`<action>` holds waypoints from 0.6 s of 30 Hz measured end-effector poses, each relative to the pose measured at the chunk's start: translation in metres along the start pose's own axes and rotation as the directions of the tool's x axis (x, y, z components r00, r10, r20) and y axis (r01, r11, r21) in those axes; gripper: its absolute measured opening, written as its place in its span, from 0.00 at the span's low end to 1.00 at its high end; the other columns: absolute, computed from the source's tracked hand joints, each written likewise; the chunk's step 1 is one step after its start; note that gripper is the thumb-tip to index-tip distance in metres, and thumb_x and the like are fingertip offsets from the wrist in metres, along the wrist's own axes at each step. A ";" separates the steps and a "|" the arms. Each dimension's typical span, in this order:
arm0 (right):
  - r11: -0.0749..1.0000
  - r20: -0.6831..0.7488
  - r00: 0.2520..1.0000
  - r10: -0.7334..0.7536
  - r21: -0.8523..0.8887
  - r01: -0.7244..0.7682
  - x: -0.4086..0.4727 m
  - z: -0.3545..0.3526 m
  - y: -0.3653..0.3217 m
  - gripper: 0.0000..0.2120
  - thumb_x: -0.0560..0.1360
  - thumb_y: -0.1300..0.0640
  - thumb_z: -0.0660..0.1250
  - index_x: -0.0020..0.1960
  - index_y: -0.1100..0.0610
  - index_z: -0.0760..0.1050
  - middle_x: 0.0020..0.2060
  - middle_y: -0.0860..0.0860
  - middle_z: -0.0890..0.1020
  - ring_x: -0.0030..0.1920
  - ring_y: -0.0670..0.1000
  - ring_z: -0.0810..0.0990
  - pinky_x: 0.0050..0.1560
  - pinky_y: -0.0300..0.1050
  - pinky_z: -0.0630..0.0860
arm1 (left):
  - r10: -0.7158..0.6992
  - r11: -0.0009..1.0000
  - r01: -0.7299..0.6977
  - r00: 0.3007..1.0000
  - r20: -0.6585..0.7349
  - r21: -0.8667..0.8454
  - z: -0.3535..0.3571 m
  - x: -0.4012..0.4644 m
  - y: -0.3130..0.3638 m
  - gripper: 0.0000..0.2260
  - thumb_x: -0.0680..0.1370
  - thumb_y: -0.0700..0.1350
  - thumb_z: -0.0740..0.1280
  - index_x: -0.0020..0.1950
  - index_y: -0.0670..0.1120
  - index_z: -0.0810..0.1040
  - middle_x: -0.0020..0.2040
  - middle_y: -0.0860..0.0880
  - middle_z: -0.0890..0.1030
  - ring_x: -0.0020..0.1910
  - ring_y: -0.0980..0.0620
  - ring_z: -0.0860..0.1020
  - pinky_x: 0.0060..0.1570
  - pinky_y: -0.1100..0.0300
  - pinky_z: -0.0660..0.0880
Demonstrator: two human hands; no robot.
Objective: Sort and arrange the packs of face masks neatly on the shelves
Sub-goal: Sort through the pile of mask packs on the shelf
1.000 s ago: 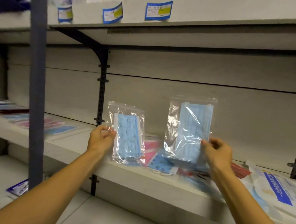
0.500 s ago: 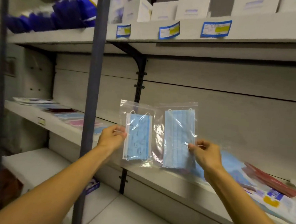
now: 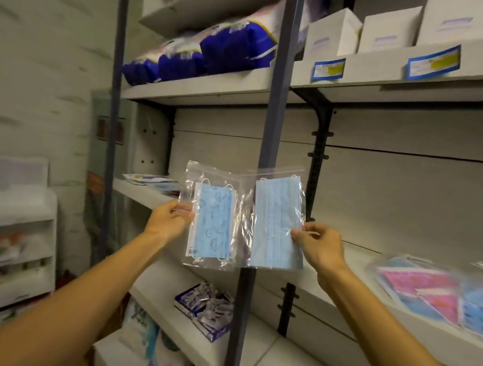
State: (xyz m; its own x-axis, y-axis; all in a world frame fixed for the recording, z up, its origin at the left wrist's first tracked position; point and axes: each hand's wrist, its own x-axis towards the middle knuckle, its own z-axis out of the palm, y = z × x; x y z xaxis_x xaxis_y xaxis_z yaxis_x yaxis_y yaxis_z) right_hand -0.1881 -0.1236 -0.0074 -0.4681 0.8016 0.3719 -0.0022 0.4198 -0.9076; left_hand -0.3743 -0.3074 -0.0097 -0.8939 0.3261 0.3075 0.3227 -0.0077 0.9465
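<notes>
Far out to the left of both hands, a low white rack (image 3: 17, 220) is standing against the wall, its contents too blurred to read. The left hand (image 3: 168, 220) is pinching the left edge of a clear patterned mask pack (image 3: 211, 217), holding it upright in the air. Just beside it, edges overlapping, the plain blue mask pack (image 3: 277, 221) is hanging from the right hand (image 3: 320, 245), which is gripping its right edge between thumb and fingers. A grey upright post (image 3: 279, 100) is running behind the two packs. Above the hands, dark blue bags (image 3: 231, 49) and white boxes (image 3: 333, 33) are sitting on the upper shelf (image 3: 212, 89). Below the hands, a box of small sachets (image 3: 204, 308) is lying on a lower shelf. To the right of the right hand, pink and blue packs (image 3: 431, 290) are lying heaped on the middle shelf (image 3: 368, 309).
</notes>
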 end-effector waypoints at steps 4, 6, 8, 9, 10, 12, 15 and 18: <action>1.000 0.021 1.000 -0.013 -0.009 0.014 -0.005 0.060 -0.003 0.03 0.75 0.57 0.69 0.45 0.55 0.76 0.46 0.50 0.79 0.48 0.51 0.78 0.44 0.45 0.75 | -0.026 1.000 0.025 0.998 -0.061 -0.011 -0.045 0.020 -0.023 0.03 0.77 0.37 0.66 0.48 0.44 0.78 0.43 0.50 0.79 0.43 0.54 0.78 0.37 0.64 0.71; 0.999 0.040 0.999 -0.034 -0.027 0.035 -0.009 0.088 -0.003 0.03 0.75 0.56 0.69 0.45 0.54 0.76 0.45 0.49 0.78 0.45 0.49 0.78 0.45 0.45 0.74 | -0.051 0.999 0.050 0.995 -0.086 -0.011 -0.063 0.028 -0.034 0.03 0.77 0.38 0.67 0.45 0.44 0.78 0.41 0.49 0.79 0.40 0.52 0.78 0.34 0.64 0.71; 0.997 0.064 0.997 -0.053 -0.044 0.056 -0.011 0.113 -0.003 0.04 0.76 0.56 0.68 0.42 0.53 0.75 0.43 0.48 0.78 0.42 0.45 0.76 0.42 0.44 0.74 | -0.072 0.997 0.073 0.991 -0.115 0.000 -0.078 0.038 -0.046 0.04 0.77 0.39 0.67 0.43 0.46 0.78 0.40 0.49 0.80 0.37 0.54 0.77 0.33 0.64 0.71; 0.997 0.068 0.996 -0.059 -0.048 0.062 -0.010 0.125 -0.003 0.06 0.76 0.56 0.68 0.41 0.52 0.74 0.41 0.47 0.78 0.41 0.44 0.76 0.41 0.43 0.74 | -0.082 0.997 0.083 0.988 -0.129 -0.003 -0.085 0.044 -0.052 0.05 0.77 0.39 0.67 0.42 0.47 0.78 0.40 0.49 0.80 0.37 0.54 0.77 0.33 0.64 0.71; 0.997 0.062 0.996 -0.063 -0.050 0.066 -0.008 0.135 -0.003 0.08 0.76 0.57 0.68 0.39 0.51 0.73 0.40 0.46 0.77 0.41 0.44 0.76 0.41 0.43 0.74 | -0.092 0.996 0.092 0.986 -0.140 -0.008 -0.090 0.051 -0.058 0.06 0.77 0.39 0.67 0.42 0.47 0.78 0.41 0.49 0.80 0.37 0.54 0.78 0.33 0.63 0.72; 0.995 0.048 0.996 -0.075 -0.062 0.078 -0.001 0.152 -0.003 0.08 0.76 0.56 0.68 0.40 0.49 0.73 0.40 0.47 0.78 0.41 0.46 0.76 0.42 0.44 0.74 | -0.111 0.994 0.111 0.983 -0.144 -0.008 -0.099 0.062 -0.069 0.04 0.77 0.40 0.67 0.44 0.46 0.78 0.43 0.47 0.80 0.38 0.52 0.78 0.35 0.61 0.74; 0.994 0.054 0.995 -0.086 -0.069 0.090 0.017 0.176 -0.003 0.01 0.77 0.56 0.66 0.48 0.53 0.75 0.43 0.50 0.78 0.44 0.49 0.77 0.44 0.44 0.74 | -0.132 0.991 0.131 0.981 -0.140 -0.012 -0.110 0.083 -0.082 0.03 0.78 0.40 0.67 0.45 0.46 0.78 0.45 0.45 0.81 0.40 0.49 0.79 0.38 0.58 0.77; 0.994 0.044 0.995 -0.090 -0.054 0.092 0.045 0.204 -0.004 0.03 0.78 0.56 0.65 0.51 0.54 0.75 0.44 0.50 0.78 0.45 0.50 0.77 0.47 0.48 0.76 | -0.147 0.989 0.142 0.978 -0.145 -0.039 -0.119 0.111 -0.089 0.05 0.78 0.40 0.67 0.43 0.47 0.78 0.46 0.44 0.82 0.41 0.47 0.80 0.38 0.55 0.78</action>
State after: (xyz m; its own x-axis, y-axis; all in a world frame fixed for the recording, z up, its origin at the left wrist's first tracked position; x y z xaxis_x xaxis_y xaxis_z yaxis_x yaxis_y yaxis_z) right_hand -0.3895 -0.1760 -0.0269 -0.5047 0.7411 0.4429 0.0022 0.5141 -0.8577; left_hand -0.5397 -0.3825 -0.0485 -0.9672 0.1830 0.1764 0.1797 0.0015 0.9837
